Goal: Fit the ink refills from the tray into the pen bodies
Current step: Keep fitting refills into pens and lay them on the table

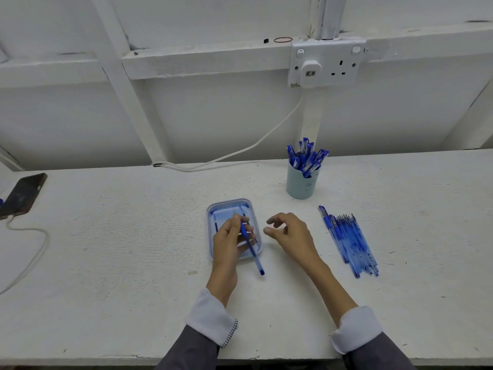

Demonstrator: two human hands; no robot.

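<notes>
My left hand (231, 237) hovers over the pale blue tray (230, 204) and grips a blue pen body (254, 256), whose rear end points toward me. Its fingers also pinch a thin refill near the tray's middle. A few dark refills (216, 226) lie in the tray, partly hidden by the hand. My right hand (289, 232) hangs just right of the tray with loosely curled fingers and holds nothing. A row of blue pen bodies (349, 243) lies on the table to the right.
A light blue cup (301, 184) full of capped blue pens stands behind the row. A phone (22, 194) on a white cable lies at the far left. A wall socket (326, 62) with a plugged charger sits above; its cable runs along the table's back edge.
</notes>
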